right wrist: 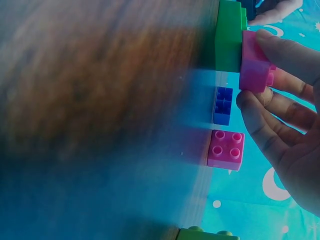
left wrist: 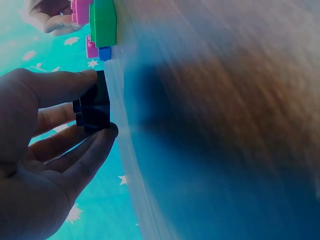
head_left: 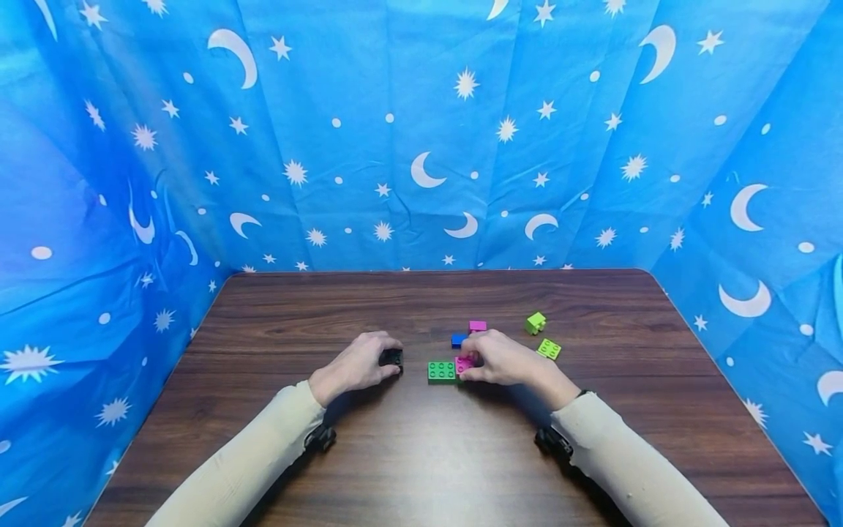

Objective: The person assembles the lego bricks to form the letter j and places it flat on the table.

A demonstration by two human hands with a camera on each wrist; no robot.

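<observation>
Between thumb and fingers, my left hand [head_left: 358, 362] pinches a black toy brick [left wrist: 95, 105], left of a green brick [head_left: 441, 372]. On the right, my right hand [head_left: 503, 357] grips a pink brick [right wrist: 255, 62] by its sides, right at the green brick's right end. The green brick lies on the table, studs up, in the head view. Just behind the right hand's fingers are a blue brick [right wrist: 223, 106] and a second pink brick [right wrist: 226, 150], the latter with its studs facing the right wrist camera.
Two lime-green bricks lie right of the right hand: one tipped on its side [head_left: 536, 323], the other studs up [head_left: 549, 349]. The brown wooden table [head_left: 421, 461] ends at a blue curtain [head_left: 369, 146] with moons and stars, which also hangs along both sides.
</observation>
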